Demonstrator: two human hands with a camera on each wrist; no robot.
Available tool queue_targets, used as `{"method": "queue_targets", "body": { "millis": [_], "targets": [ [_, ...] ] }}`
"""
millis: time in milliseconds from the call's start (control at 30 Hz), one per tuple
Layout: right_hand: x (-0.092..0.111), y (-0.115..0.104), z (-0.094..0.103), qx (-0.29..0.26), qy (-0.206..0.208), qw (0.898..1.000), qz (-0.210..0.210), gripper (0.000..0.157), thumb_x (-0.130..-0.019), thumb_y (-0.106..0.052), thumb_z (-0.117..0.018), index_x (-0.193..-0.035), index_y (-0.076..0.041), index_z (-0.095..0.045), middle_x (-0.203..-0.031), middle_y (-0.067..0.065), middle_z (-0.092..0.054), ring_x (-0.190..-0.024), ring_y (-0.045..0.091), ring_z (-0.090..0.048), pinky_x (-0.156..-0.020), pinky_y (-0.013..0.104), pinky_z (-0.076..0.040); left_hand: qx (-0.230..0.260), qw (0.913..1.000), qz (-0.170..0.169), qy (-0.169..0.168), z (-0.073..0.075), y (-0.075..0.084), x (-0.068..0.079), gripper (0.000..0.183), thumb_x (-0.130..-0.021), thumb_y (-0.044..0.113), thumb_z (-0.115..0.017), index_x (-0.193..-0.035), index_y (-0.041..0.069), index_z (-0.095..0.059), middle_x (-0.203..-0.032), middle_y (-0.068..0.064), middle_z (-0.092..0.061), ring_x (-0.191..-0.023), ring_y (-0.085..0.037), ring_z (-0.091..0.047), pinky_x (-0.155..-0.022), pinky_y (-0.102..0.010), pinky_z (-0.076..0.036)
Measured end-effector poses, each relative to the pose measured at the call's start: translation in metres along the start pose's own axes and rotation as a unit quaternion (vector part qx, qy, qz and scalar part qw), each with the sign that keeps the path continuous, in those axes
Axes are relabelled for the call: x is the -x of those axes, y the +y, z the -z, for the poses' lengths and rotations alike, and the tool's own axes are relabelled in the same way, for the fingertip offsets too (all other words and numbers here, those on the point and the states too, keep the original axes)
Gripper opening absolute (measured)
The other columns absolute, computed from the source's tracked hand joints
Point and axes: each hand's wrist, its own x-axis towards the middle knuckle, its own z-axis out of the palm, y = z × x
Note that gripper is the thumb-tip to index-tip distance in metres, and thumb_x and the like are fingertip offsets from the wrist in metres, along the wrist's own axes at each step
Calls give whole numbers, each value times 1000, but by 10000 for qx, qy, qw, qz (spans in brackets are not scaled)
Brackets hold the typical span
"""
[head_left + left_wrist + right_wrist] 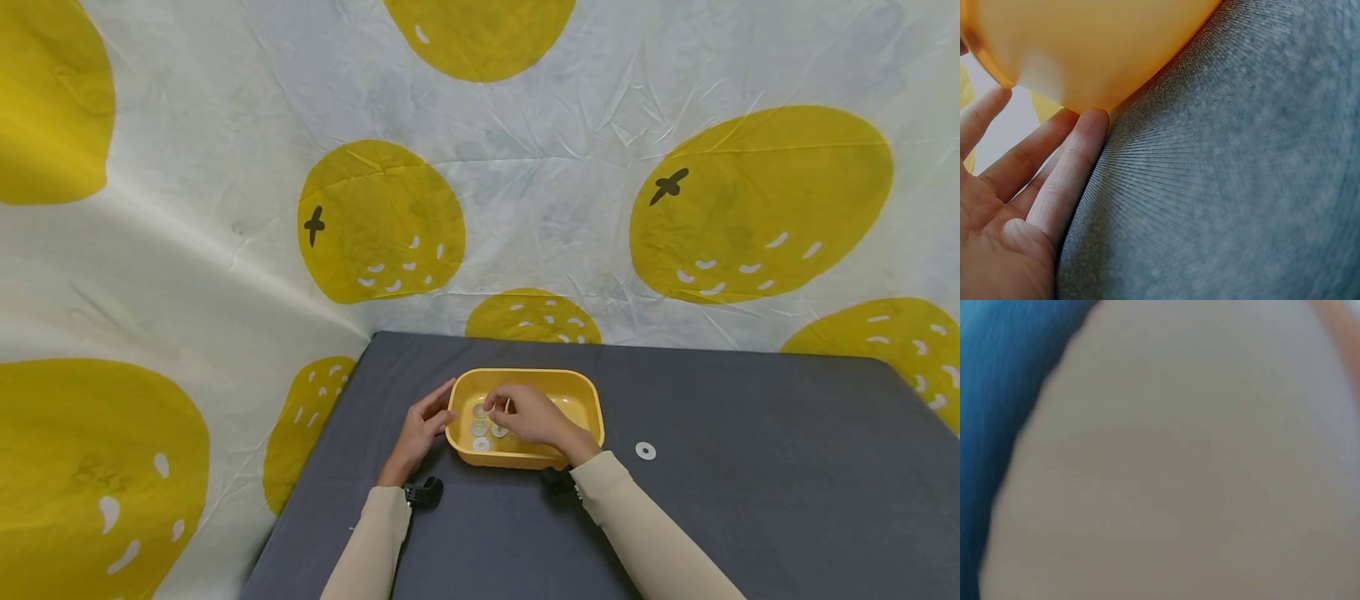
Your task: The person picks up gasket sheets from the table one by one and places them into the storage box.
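A yellow plastic basin (pixel 551 377) sits on the dark cloth, with several flat metal washers (pixel 479 428) on the left part of its floor. My left hand (pixel 420 433) holds the basin's left end, thumb over the rim and fingers against the outer wall. The left wrist view shows that hand's fingers (pixel 1063 169) touching the basin wall (pixel 1104 50). My right hand (pixel 531 414) reaches into the basin, its thumb and forefinger pinched together at a washer, which they partly hide. Only blurred sleeve (pixel 1179 456) fills most of the right wrist view.
One more washer (pixel 646 451) lies on the dark tablecloth (pixel 750 467) to the right of the basin. A white curtain with yellow fruit shapes (pixel 547 233) hangs behind the table and along its left side. Dark wrist cameras (pixel 425 492) are strapped to both arms.
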Motion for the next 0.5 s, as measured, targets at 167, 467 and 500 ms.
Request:
{"method": "queue_targets", "body": {
  "millis": [167,467,500],
  "targets": [
    [24,6,31,-144,568,9982,106,10,-102,-15,-62,-104,-17,-72,-88,1,-67,-70,13,-53,-65,26,-47,77,9999,12,-70,1,0,0,56,-100,14,-62,-153,27,-49,-145,-17,-60,-128,-38,-61,-89,-29,-58],
    [84,36,85,205,1530,9879,-125,9,-99,-13,-67,-106,-14,-73,-89,0,-69,-68,10,-52,-61,25,-46,93,9994,165,-307,3,4,-1,60,-103,11,-58,-159,19,-40,-148,-22,-55,-132,-43,-57,-90,-28,-58],
    [91,40,90,246,1570,9871,-206,9,-99,-14,-67,-106,-14,-73,-89,1,-69,-69,11,-53,-61,26,-46,113,9992,172,-352,4,7,0,60,-102,10,-58,-159,18,-39,-148,-23,-55,-132,-44,-56,-90,-28,-58]
  ]
}}
